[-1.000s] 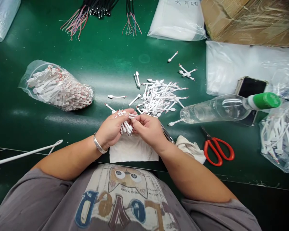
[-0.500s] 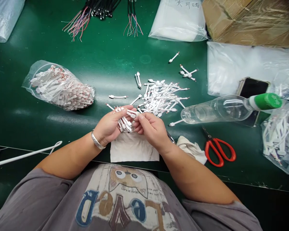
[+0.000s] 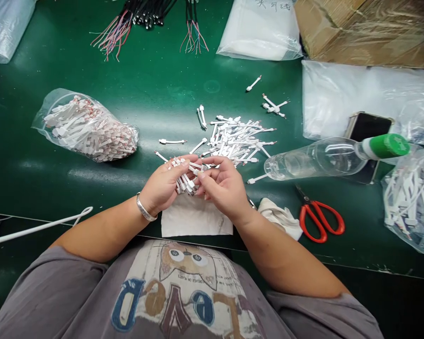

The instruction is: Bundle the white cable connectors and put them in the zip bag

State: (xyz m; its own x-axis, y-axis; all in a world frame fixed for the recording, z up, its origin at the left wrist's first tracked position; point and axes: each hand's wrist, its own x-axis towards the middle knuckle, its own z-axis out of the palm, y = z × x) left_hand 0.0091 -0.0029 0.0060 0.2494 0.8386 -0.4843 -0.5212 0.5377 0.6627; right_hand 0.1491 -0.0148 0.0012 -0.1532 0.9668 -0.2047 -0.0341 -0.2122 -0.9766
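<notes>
My left hand [image 3: 165, 182] is closed round a bunch of short white cables [image 3: 185, 181] with white connectors and reddish wire ends. The thumb and fingers of my right hand [image 3: 223, 184] pinch the connector end of one white cable at the bunch's right side. Just beyond my hands lies a loose pile of the same cables [image 3: 233, 141] on the green table [image 3: 155, 94]. Below my hands, a white cloth [image 3: 194, 219] is spread at the table's near edge.
A clear bag of white cables [image 3: 92, 127] lies left. To the right are a green-capped bottle [image 3: 314, 157], a dark phone [image 3: 369, 127], red-handled scissors [image 3: 321, 219], a crumpled cloth [image 3: 279, 219] and another cable bag [image 3: 411, 202]. A carton [image 3: 371, 33] stands at back right.
My right hand has shifted slightly at the bunch, and its index finger is now raised and more spread from the thumb. The held cables have turned a little. The camera view has moved slightly.
</notes>
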